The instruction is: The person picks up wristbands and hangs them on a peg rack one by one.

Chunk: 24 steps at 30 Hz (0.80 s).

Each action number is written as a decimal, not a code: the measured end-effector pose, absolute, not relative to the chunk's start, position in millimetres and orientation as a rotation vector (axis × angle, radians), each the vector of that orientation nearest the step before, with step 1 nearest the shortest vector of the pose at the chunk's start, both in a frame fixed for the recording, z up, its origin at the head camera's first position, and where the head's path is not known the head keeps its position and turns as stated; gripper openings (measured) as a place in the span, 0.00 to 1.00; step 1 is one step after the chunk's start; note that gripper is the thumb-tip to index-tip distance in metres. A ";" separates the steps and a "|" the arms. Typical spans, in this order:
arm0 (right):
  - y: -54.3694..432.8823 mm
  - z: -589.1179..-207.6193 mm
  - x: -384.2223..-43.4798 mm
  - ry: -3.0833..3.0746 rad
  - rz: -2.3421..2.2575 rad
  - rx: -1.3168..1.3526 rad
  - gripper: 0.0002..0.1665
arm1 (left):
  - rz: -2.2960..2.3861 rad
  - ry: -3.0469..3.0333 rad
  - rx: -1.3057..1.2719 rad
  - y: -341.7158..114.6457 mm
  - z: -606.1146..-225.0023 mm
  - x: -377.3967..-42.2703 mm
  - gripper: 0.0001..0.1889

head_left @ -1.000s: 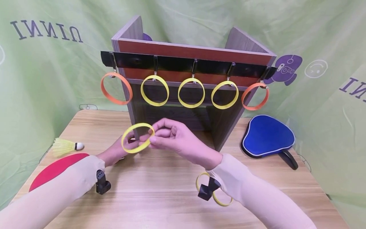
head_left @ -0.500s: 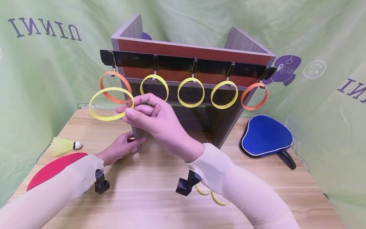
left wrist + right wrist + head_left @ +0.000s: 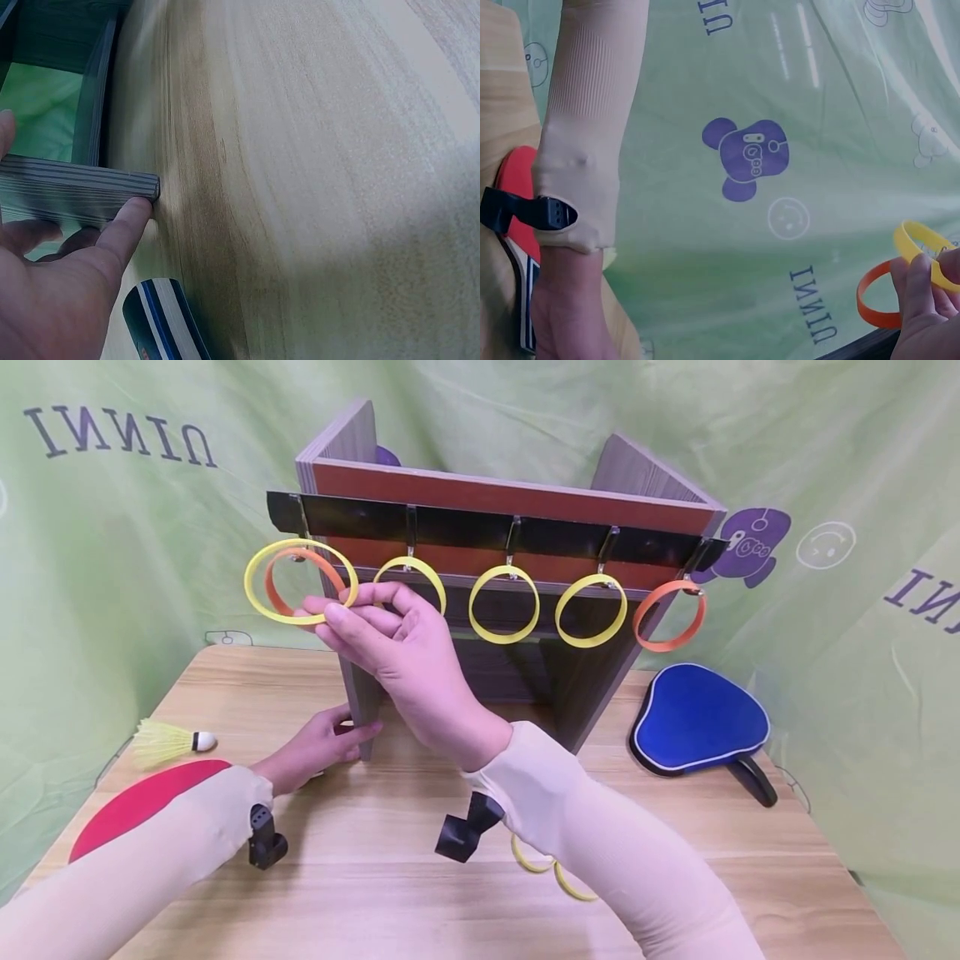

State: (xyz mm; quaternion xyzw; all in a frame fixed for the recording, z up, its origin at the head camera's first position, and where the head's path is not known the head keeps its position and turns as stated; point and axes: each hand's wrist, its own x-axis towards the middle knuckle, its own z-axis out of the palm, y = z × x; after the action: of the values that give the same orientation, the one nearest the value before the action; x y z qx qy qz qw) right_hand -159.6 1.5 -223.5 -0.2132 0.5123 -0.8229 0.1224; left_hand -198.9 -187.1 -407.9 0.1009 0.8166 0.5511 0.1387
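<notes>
My right hand [image 3: 420, 668] pinches a yellow wristband [image 3: 249, 583] between thumb and fingers, raised at the left end of a black strip [image 3: 457, 522] with hooks. Seen from the head, this band encircles an orange wristband [image 3: 272, 593] that hangs from the leftmost hook; in the right wrist view the orange band [image 3: 864, 300] shows beside the yellow one [image 3: 901, 238]. Low down, my left hand [image 3: 318, 747] grips the front edge of the wooden stand's left side panel [image 3: 360, 710]. In the left wrist view its fingers reach round that panel [image 3: 82, 184].
Yellow wristbands [image 3: 472, 604] hang on the middle hooks, an orange one [image 3: 667, 649] at the right end. Two yellow bands [image 3: 529, 863] lie on the table under my right forearm. A shuttlecock [image 3: 168, 741] and red paddle [image 3: 153, 797] lie left, a blue paddle case [image 3: 701, 718] right.
My right hand has carried the yellow wristband left and up, from beside my left hand to over the leftmost orange band. My left hand stays at the panel.
</notes>
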 end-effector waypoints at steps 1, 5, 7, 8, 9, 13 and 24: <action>0.5 -223.9 -159.9 1.503 -2.403 -0.612 0.10 | 1.594 2.359 0.292 -187.0 -407.8 -199.0 0.35; -2.9 -226.0 -160.9 1.531 -2.404 -0.581 0.11 | 1.596 2.357 0.283 -186.9 -408.1 -199.3 0.34; -3.8 -227.4 -161.3 1.547 -2.396 -0.569 0.12 | 1.598 2.355 0.277 -187.1 -408.4 -199.3 0.34; -4.2 -228.0 -161.6 1.543 -2.396 -0.560 0.12 | 1.598 2.356 0.276 -187.3 -408.5 -199.3 0.34; -4.4 -228.7 -161.8 1.541 -2.393 -0.550 0.12 | 1.595 2.357 0.275 -187.5 -408.5 -199.2 0.34; -3.8 -231.5 -162.0 1.550 -2.366 -0.537 0.11 | 1.595 2.361 0.269 -188.2 -408.1 -198.6 0.34; 3.0 -237.7 -157.5 1.587 -2.271 -0.557 0.14 | 1.631 2.346 0.255 -188.0 -409.7 -199.1 0.32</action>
State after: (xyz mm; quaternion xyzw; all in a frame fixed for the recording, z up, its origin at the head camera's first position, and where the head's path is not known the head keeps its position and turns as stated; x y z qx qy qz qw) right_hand -157.5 3.0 -237.7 -0.1947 0.5547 -0.7936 0.1569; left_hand -199.1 -188.0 -409.7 0.0881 0.8102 0.5633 0.1358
